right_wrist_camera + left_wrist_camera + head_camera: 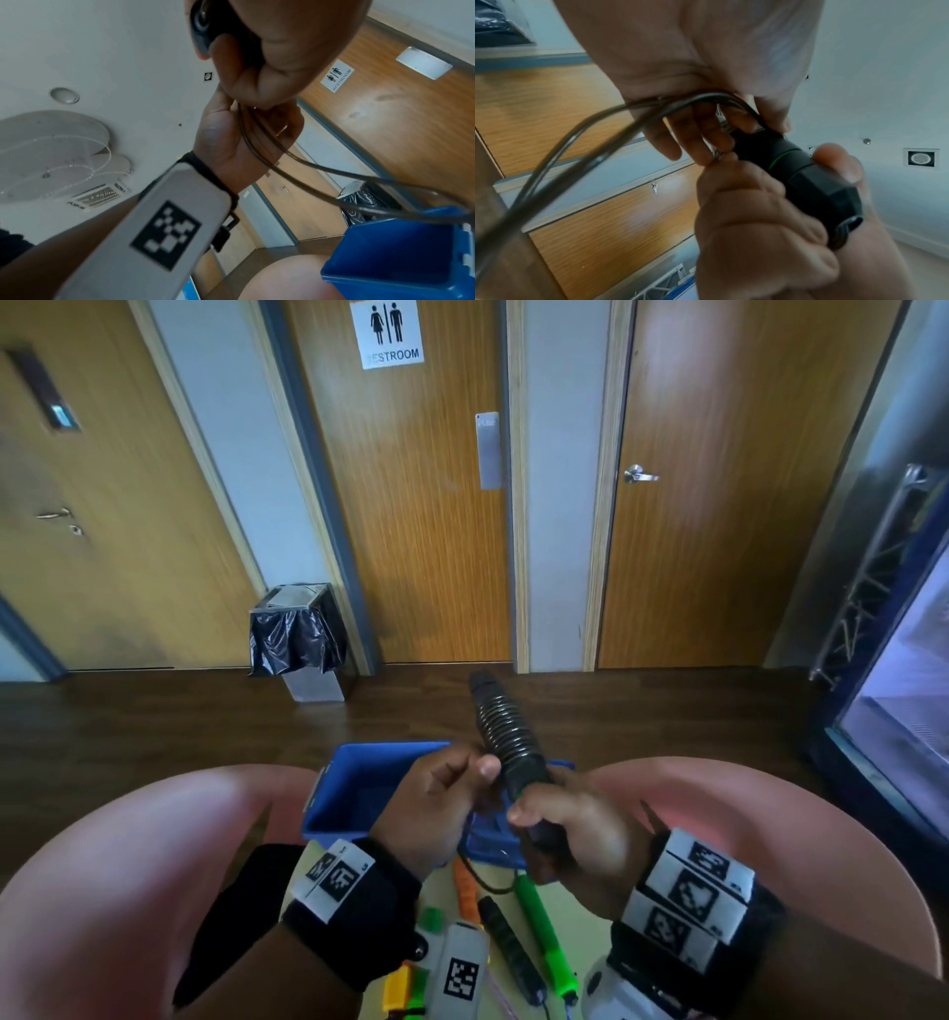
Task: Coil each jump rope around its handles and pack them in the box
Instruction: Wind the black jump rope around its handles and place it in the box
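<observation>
Your right hand (570, 829) wraps its fingers round the lower end of the black handles (508, 737), which stick up and away from you above the blue box (359, 783). Your left hand (436, 803) pinches the thin black rope (582, 130) just beside the coils already wound on the handles. A loose loop of rope hangs below both hands toward the box.

The handles look light and stiff, so the bare lower end is the sound place to grip. The rope looks thin, smooth and springy; it will likely slip and unwind if you slacken, so keep it taut and hold it close to the last turn.

The box sits at the far edge of the counter (590, 927), between two pink chair backs (128, 839). Nearer you on the counter lie a green handle (544, 932), a black handle (511, 947) and an orange handle (464, 891). The hanging loop could snag on these or on the box rim. Beyond are a bin (298, 634) and wooden doors (411, 505), well apart.
</observation>
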Demonstrator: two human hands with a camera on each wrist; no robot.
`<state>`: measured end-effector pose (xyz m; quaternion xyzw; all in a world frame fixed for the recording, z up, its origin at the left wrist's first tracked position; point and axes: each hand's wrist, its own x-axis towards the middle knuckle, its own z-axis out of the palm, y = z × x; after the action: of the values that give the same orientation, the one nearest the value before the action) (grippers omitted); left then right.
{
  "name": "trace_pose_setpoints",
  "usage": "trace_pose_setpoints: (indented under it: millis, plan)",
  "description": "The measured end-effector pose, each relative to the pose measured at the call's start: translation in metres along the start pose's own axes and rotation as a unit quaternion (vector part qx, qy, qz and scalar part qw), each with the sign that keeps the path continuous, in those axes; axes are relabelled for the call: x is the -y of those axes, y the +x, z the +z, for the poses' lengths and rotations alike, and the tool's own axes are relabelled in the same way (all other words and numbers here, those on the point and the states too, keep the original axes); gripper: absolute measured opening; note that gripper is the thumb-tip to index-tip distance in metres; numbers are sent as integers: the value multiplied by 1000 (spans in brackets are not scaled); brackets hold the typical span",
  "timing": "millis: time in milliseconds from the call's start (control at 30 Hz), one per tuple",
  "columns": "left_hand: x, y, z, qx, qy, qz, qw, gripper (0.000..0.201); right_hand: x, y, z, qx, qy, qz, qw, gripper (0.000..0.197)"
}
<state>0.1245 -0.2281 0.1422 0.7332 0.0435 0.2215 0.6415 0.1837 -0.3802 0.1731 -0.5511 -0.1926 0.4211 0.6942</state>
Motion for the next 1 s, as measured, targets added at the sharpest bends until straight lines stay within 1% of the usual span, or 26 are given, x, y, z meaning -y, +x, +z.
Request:
trace_pose_setpoints:
  millis: [33,67,133,167,200,233,300,333,367,400,467,500,567,600,633,700,767,800,833,900,1000]
  plan:
    - [-1,1,3,-7,-15,0,1000,52,-1,2,-2,19,27,14,999,33]
    - [-1,1,6,-11,-29,-2,1000,57,0,3,-4,32,40,19,998,38]
    - [-3,-2,9,-15,-47,-15,999,76,1,6,-9,48,34,16,998,43]
    - [-5,-3,9,-13,-54,-22,998,82,1,7,-10,60,26,10,998,43]
    - [-5,-4,9,-10,-60,-29,998,81,2,8,-10,72,22,1,997,42]
    - [-6,-5,10,-4,-65,-33,997,75,3,10,-9,84,24,-11,996,42]
    - [-5,-6,10,3,-75,-37,996,55,3,14,-6,95,20,-50,994,45]
    - [-5,-7,10,12,-82,-35,996,48,3,16,-5,89,9,-72,993,50]
    - [-6,-9,11,16,-85,-34,996,46,1,18,-4,82,-3,-89,993,57]
    - [-7,-9,11,14,-88,-32,995,50,0,19,-3,80,-9,-93,992,64]
    - [-6,-8,12,3,-82,-24,996,64,-2,19,-3,84,-6,-89,992,65]
    - [-6,-7,12,-5,-84,-21,996,62,-2,18,-3,93,2,-85,992,63]
    - [-9,-3,12,-24,-92,-22,995,48,-1,17,-6,129,25,-67,989,57]
    - [-12,-1,12,-27,-77,-15,997,47,-1,16,-7,143,40,-56,987,56]
    - [-15,1,10,-30,-36,0,999,53,-2,15,-9,150,57,-41,986,59]
    - [-22,5,5,-27,94,57,994,74,-2,12,-13,154,74,-7,985,61]
    - [-31,10,-5,5,200,130,971,86,-1,8,-19,143,57,23,988,51]
    - [-35,14,-10,33,248,162,955,87,0,6,-21,140,37,39,989,47]
    - [-38,17,-15,63,300,192,932,85,1,3,-24,139,17,59,988,46]
    - [-43,23,-22,125,411,250,868,77,4,-4,-28,140,-32,108,984,47]
    - [-56,25,-23,198,552,314,747,62,4,-13,-32,129,-101,155,974,47]
